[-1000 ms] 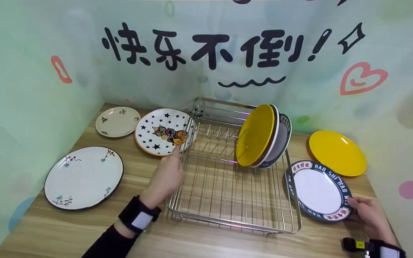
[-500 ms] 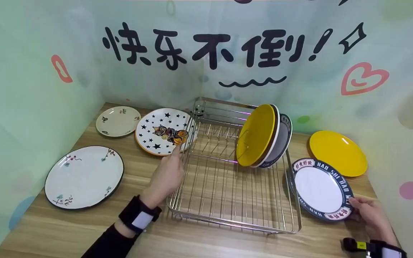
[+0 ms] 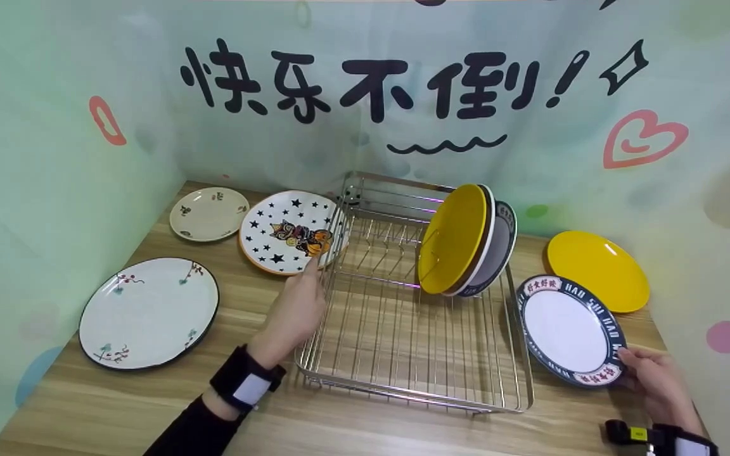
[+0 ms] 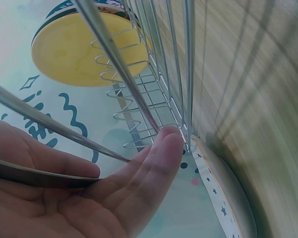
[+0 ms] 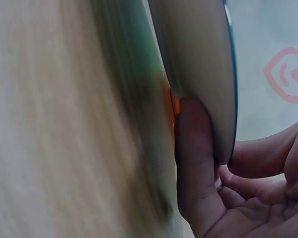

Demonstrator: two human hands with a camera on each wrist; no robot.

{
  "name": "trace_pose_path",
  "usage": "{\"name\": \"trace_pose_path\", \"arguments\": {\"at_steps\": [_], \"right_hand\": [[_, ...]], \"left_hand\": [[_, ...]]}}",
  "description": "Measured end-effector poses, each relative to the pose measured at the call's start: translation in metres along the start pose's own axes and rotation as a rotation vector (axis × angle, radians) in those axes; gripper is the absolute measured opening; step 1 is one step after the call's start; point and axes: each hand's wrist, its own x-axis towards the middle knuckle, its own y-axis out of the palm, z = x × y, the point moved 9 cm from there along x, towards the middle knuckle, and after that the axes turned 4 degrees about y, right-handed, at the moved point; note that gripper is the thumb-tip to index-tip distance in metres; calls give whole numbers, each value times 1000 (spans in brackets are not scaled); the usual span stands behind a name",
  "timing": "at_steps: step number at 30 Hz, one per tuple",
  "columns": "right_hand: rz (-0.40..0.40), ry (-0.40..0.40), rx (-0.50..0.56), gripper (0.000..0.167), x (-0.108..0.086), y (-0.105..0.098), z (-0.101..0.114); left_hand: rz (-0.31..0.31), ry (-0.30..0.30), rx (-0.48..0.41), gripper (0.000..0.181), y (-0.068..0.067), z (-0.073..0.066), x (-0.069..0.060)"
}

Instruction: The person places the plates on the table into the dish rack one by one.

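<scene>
Near the left side of the wire dish rack (image 3: 403,391), my left hand (image 3: 294,313) pinches the rack's flat metal rim between thumb and fingers, as the left wrist view shows. My right hand (image 3: 656,380) grips a white plate with a dark blue lettered rim (image 3: 564,330) by its lower right edge. That plate is tilted to the right of the rack, its far edge raised. Seen from the right wrist, the thumb is on one face and a finger on the pale underside (image 5: 203,64). Inside the rack stand a yellow plate (image 3: 454,240) and, behind it, a blue-rimmed plate (image 3: 498,250).
Another yellow plate (image 3: 596,269) lies at the far right. On the left lie a large flower-patterned plate (image 3: 149,313), a small cream plate (image 3: 208,214) and a star-patterned plate (image 3: 289,218) partly behind the rack. A printed backdrop (image 3: 358,145) encloses the wooden table (image 3: 276,405).
The blue-rimmed plate in my right hand has tilted up slightly, its far edge rising off the table. My left hand stays on the rack.
</scene>
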Motion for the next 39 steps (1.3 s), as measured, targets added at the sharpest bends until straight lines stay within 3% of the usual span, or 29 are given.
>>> {"name": "trace_pose_path", "arguments": {"at_steps": [19, 39], "right_hand": [[8, 11, 85, 34, -2, 4, 1], [46, 28, 127, 36, -5, 10, 1]], "left_hand": [[-28, 24, 17, 52, -2, 0, -2], [6, -9, -17, 53, 0, 1, -1]]}}
